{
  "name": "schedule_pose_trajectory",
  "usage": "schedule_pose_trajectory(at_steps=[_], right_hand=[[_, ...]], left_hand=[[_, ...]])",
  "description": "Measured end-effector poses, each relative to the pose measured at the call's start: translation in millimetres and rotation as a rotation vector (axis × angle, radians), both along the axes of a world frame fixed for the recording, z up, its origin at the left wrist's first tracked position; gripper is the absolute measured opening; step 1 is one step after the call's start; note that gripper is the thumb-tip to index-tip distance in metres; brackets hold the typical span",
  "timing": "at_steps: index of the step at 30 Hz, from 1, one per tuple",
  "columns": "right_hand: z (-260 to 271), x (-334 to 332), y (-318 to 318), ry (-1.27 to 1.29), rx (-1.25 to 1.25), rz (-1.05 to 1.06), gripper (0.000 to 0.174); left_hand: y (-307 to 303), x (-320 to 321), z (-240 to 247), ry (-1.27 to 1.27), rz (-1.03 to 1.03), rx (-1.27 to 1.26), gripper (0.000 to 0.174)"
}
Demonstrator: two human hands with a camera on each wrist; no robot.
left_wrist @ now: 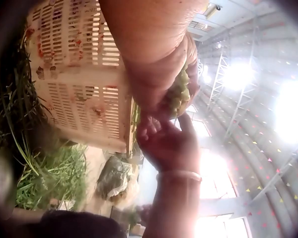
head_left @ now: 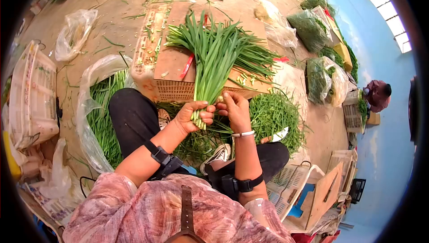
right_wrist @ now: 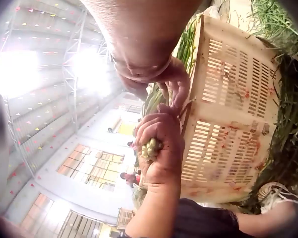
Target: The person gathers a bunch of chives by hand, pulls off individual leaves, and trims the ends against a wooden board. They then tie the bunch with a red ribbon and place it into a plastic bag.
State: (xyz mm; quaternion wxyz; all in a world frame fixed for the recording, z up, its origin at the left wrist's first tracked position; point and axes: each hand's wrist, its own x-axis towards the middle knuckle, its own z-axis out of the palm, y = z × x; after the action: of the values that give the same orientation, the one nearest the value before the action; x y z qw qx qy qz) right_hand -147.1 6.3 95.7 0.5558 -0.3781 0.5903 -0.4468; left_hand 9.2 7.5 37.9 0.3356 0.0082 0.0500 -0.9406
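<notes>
A bunch of garlic chives [head_left: 214, 64] is gripped near its pale stem ends by my left hand [head_left: 192, 117], fingers curled round it. The leaves fan out over a brown board [head_left: 172, 66] on an upturned crate [head_left: 176, 92]. Cut stem ends [right_wrist: 151, 148] poke out of the left fist in the right wrist view. Close beside it, my right hand [head_left: 237, 111] pinches a small pale stalk end [head_left: 220, 99] between thumb and fingers at the bunch's side. More chives [head_left: 257, 57] lie on the board under the leaves, with red ties [head_left: 187, 66] near them.
Loose green trimmings [head_left: 277, 118] lie heaped by my right knee, a knife [head_left: 280, 135] on them. To the left stand a plastic bag of chives [head_left: 105, 109] and a white crate [head_left: 35, 95]. Filled bags [head_left: 308, 28] line the blue wall, where another person [head_left: 377, 96] bends.
</notes>
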Motion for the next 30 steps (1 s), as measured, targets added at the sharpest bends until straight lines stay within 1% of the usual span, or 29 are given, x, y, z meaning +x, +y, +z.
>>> schedule_pose_trajectory(at_steps=[1, 2, 4, 5, 6, 8, 9, 10, 12, 13, 14, 16, 17, 18, 20, 21, 22, 23, 26, 28, 30], right_hand=[[-1.5, 1.9, -1.7, 0.07, -0.043, -0.03, 0.031], [-6.7, 1.1, -5.1, 0.071, -0.041, -0.026, 0.031], [-13.7, -1.3, -13.0, 0.335, -0.276, -0.085, 0.029], [-9.3, -0.5, -14.2, 0.327, -0.252, -0.114, 0.033], [-8.0, 0.6, -16.3, 0.33, -0.25, -0.116, 0.033], [-3.2, 4.8, -21.2, 0.713, -0.276, -0.08, 0.04], [1.2, 8.1, -23.3, 0.774, -0.23, -0.073, 0.04], [-0.5, 7.3, -24.9, 0.777, -0.226, -0.075, 0.04], [-5.9, 4.6, -29.4, 0.806, -0.178, -0.05, 0.034], [-7.2, 3.1, -27.1, 0.825, -0.253, -0.079, 0.028], [-8.4, 3.0, -25.1, 0.825, -0.25, -0.07, 0.028], [-7.7, 4.1, -21.3, 0.62, -0.281, -0.111, 0.017], [-5.9, 5.9, -19.9, 0.561, -0.314, -0.124, 0.011], [-2.6, 8.8, -17.4, 0.564, -0.315, -0.126, 0.011], [11.4, 20.8, -11.0, 0.556, -0.452, -0.107, 0.015], [15.7, 25.4, -10.2, 0.533, -0.454, -0.039, 0.016], [11.2, 26.8, -13.2, 0.517, -0.484, -0.003, 0.015], [8.9, 25.0, -16.8, 0.47, -0.467, -0.013, 0.013], [8.0, 15.0, -26.5, 0.357, -0.454, -0.08, 0.009], [11.3, 3.3, -37.5, 0.356, -0.387, -0.179, 0.013], [13.8, -3.8, -56.6, 0.331, -0.31, -0.217, 0.019]], left_hand=[[-0.4, -0.3, -1.7, 0.001, 0.004, 0.001, 0.023], [-0.3, -0.9, -3.7, -0.041, 0.005, -0.027, 0.023], [1.4, -1.9, -4.3, -0.081, 0.003, -0.052, 0.023], [3.0, -2.7, -3.0, -0.147, 0.017, -0.081, 0.024], [4.1, -3.6, -2.3, -0.211, 0.029, -0.111, 0.025], [4.4, -5.5, -5.3, -0.219, 0.016, -0.094, 0.024], [5.4, -6.6, -5.3, -0.322, 0.024, -0.104, 0.026], [6.4, -7.4, -5.1, -0.425, 0.031, -0.113, 0.027], [5.4, -7.7, -2.7, -0.405, 0.039, -0.103, 0.027], [4.6, -7.4, -1.4, -0.414, 0.049, -0.111, 0.027], [6.4, -6.7, -1.2, -0.425, 0.059, -0.113, 0.027], [7.2, -6.7, -0.9, -0.42, 0.054, -0.097, 0.026], [6.7, -7.7, -0.6, -0.413, 0.047, -0.089, 0.025], [6.8, -8.6, -0.7, -0.411, 0.045, -0.09, 0.025], [9.2, -8.6, -1.7, -0.32, 0.056, -0.055, 0.026], [9.7, -7.6, -4.1, -0.322, 0.053, -0.052, 0.026], [9.9, -6.4, -6.9, -0.239, 0.047, -0.058, 0.027], [9.6, -6.3, -8.4, -0.155, 0.041, -0.065, 0.029], [7.6, -5.6, -7.3, -0.107, 0.041, -0.087, 0.03], [8.4, -2.3, -8.4, -0.09, 0.04, -0.09, 0.03], [6.1, -2.4, -9.3, -0.047, -0.011, -0.131, 0.034]])
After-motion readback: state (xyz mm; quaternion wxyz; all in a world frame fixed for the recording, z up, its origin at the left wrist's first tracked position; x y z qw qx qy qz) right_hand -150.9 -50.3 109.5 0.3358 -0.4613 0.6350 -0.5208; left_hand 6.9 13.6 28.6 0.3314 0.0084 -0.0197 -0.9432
